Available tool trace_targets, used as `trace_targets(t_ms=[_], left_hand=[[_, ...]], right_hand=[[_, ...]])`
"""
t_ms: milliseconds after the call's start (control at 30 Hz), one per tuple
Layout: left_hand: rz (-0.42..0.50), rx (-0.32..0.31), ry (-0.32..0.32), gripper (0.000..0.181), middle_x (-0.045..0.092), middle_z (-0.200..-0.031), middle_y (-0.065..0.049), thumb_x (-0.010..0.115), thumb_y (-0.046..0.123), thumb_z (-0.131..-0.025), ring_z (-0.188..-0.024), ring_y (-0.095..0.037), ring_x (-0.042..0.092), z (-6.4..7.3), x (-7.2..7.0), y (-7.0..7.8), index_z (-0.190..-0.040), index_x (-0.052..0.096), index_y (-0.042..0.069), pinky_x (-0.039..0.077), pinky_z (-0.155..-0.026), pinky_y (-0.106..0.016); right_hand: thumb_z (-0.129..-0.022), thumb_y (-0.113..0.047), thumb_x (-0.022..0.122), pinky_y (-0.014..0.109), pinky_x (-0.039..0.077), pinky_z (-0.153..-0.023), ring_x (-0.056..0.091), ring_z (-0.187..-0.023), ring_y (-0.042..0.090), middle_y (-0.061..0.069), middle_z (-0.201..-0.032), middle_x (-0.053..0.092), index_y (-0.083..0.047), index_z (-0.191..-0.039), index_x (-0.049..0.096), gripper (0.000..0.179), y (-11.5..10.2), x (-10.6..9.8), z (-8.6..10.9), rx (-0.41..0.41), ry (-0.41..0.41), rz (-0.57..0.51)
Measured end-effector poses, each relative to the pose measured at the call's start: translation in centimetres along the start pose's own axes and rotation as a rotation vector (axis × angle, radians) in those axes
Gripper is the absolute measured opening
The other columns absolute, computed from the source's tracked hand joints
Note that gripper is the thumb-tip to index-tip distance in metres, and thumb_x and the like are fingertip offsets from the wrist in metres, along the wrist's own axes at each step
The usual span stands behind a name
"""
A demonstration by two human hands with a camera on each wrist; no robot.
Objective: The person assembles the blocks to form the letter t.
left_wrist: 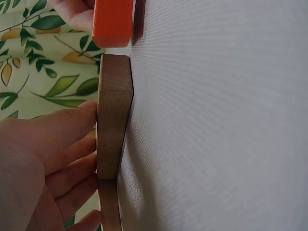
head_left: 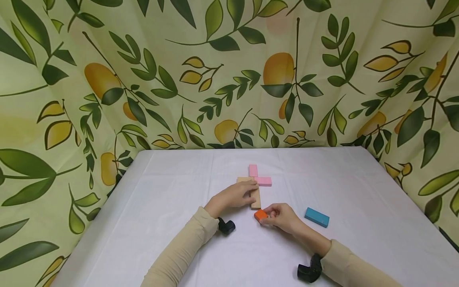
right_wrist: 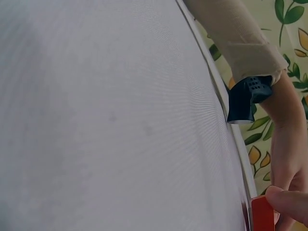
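An orange block (head_left: 260, 215) is pinched between the thumb and fingers of my right hand (head_left: 285, 218), just short of the near end of a plain wooden block (head_left: 256, 202). In the left wrist view a narrow gap parts the orange block (left_wrist: 112, 24) from the wooden block (left_wrist: 114, 110). My left hand (head_left: 233, 194) rests its fingertips on the wooden pieces, fingers extended. A second wooden block (head_left: 244, 179) lies crosswise at the far end, partly covered by that hand. Two pink blocks (head_left: 253, 170) (head_left: 265, 181) adjoin the wooden ones.
A blue block (head_left: 317, 217) lies flat to the right of my right hand. White cloth (head_left: 172, 187) covers the table, and a leaf-patterned curtain (head_left: 229, 79) hangs behind it. Black wrist cameras (head_left: 310, 270) are strapped to both wrists.
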State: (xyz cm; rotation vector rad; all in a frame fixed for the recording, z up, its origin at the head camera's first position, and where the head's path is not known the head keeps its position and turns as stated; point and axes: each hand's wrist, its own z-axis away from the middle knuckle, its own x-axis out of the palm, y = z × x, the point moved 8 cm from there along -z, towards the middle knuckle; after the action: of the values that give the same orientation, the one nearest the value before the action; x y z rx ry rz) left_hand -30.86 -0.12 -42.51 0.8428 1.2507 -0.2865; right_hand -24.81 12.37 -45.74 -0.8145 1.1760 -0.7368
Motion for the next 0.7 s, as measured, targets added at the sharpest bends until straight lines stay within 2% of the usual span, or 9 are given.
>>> trace_targets(t_ms=[700], left_hand=[[-0.01, -0.004, -0.011, 0.05, 0.042, -0.154, -0.004, 0.059, 0.028, -0.096, -0.146, -0.019, 0.035, -0.1, 0.04, 0.01, -0.142, 0.049, 0.011, 0.03, -0.122, -0.037]], right_hand=[[-0.073, -0.015, 0.083, 0.019, 0.028, -0.05, 0.039, -0.061, 0.012, -0.001, -0.062, 0.04, 0.003, -0.098, 0.07, 0.033, -0.23, 0.05, 0.08, 0.008, 0.025, 0.018]])
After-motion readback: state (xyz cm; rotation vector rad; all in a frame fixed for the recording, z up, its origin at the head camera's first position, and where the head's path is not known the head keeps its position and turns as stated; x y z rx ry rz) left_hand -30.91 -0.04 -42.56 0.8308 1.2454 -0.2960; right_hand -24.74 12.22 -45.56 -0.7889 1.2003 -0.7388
